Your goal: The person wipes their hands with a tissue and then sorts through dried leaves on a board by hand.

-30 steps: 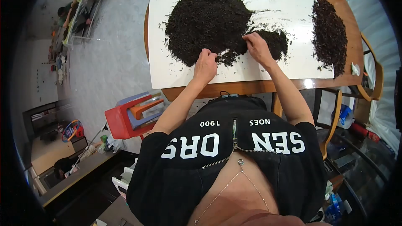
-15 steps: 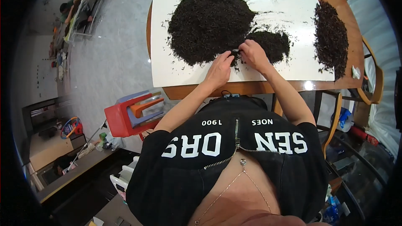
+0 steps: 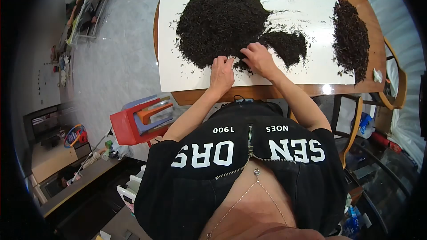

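Note:
A big heap of dark, twisted dried leaves that look like loose tea (image 3: 222,20) lies on a white board (image 3: 284,78). Beside it on the right is a smaller pile of the same leaves (image 3: 291,46). At the heap's near edge, my left hand (image 3: 222,78) rests with its fingers bent and close together. My right hand (image 3: 260,61) is curled too, its fingertips down among leaves between the two piles. A few loose leaves lie between the hands. What sits between the fingertips is too small to make out.
A third strip of leaves (image 3: 351,40) lies along the right of the wooden table (image 3: 378,58), near a crumpled white tissue (image 3: 377,76). Red and blue plastic stools (image 3: 129,124) stand left of the table; a wooden chair (image 3: 396,75) stands right.
Both hands have moved left along the heap's near edge, the left one farther, so the gap between them is wider. The piles look much the same.

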`<state>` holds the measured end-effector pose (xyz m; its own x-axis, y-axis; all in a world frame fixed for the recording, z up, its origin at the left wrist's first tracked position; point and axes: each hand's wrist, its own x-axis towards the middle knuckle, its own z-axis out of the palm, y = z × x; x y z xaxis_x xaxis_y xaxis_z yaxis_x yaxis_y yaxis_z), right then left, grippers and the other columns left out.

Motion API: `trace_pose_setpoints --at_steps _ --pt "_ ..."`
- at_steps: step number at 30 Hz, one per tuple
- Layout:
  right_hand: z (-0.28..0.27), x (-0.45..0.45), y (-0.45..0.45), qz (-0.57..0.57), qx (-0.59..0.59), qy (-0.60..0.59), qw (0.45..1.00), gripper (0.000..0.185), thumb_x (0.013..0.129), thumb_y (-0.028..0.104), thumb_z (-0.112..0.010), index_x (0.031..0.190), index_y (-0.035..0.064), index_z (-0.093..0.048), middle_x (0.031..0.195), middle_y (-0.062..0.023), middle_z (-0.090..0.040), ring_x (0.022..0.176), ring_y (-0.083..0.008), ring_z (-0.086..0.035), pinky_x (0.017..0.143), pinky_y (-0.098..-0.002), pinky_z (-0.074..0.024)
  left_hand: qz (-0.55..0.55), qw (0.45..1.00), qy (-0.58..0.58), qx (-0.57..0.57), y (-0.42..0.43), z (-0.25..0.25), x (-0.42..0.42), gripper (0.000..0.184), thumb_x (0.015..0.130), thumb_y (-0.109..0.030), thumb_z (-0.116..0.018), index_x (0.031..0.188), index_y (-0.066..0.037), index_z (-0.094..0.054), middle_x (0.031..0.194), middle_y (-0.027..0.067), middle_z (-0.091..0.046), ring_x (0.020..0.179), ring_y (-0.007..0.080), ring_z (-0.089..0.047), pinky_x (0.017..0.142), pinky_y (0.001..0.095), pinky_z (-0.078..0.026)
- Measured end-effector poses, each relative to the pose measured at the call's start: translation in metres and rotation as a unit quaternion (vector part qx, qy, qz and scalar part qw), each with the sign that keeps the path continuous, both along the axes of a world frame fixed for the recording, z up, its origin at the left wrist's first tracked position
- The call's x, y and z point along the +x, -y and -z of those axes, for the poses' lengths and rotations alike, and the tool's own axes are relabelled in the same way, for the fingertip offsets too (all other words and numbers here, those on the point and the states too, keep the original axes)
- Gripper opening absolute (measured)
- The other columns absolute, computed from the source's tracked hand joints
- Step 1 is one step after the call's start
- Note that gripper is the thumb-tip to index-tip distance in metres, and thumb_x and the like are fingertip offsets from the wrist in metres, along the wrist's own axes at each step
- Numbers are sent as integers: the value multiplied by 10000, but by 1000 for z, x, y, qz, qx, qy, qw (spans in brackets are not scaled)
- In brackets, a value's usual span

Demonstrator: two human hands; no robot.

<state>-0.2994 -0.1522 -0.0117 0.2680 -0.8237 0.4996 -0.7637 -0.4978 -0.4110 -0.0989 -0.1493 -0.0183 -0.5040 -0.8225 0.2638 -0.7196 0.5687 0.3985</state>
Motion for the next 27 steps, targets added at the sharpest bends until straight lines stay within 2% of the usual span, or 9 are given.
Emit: trace_pose_setpoints --at_steps 6,10,15,21,27 --pt "15 2 11 10 66 -63 996 144 828 92 -635 968 60 -648 848 -105 -596 770 -307 -589 699 -380 -488 2 1000 -13 -9 2 4 3 349 773 -7 -560 1119 -8 -606 1079 180 -527 930 344 -513 839 402 -454" --pt "14 -17 10 69 79 98 990 140 861 88 -607 989 48 -649 875 -111 -625 779 -319 -610 705 -373 -501 28 999 -16 -19 5 3 -1 368 767 -21 -574 1135 -7 -590 1157 185 -527 966 348 -509 853 403 -451" --pt "15 -43 8 109 68 139 982 205 868 65 -615 1068 32 -645 921 -89 -636 787 -315 -613 728 -348 -506 114 991 19 -62 6 -19 -19 401 757 -39 -591 1156 2 -576 1253 190 -508 1013 356 -500 864 415 -447" --pt "4 -56 -2 143 126 130 973 209 867 88 -611 1067 37 -646 888 -112 -620 781 -326 -610 703 -376 -506 67 993 74 -62 4 -2 -9 440 760 -47 -587 1199 -25 -567 1310 208 -479 1044 362 -491 872 422 -441" --pt "4 -31 -9 107 90 18 990 177 853 79 -630 1026 45 -641 884 -106 -591 769 -319 -599 688 -376 -500 58 994 50 -75 3 -8 -11 430 780 -71 -573 1207 -28 -567 1295 223 -480 1037 364 -494 868 420 -436"
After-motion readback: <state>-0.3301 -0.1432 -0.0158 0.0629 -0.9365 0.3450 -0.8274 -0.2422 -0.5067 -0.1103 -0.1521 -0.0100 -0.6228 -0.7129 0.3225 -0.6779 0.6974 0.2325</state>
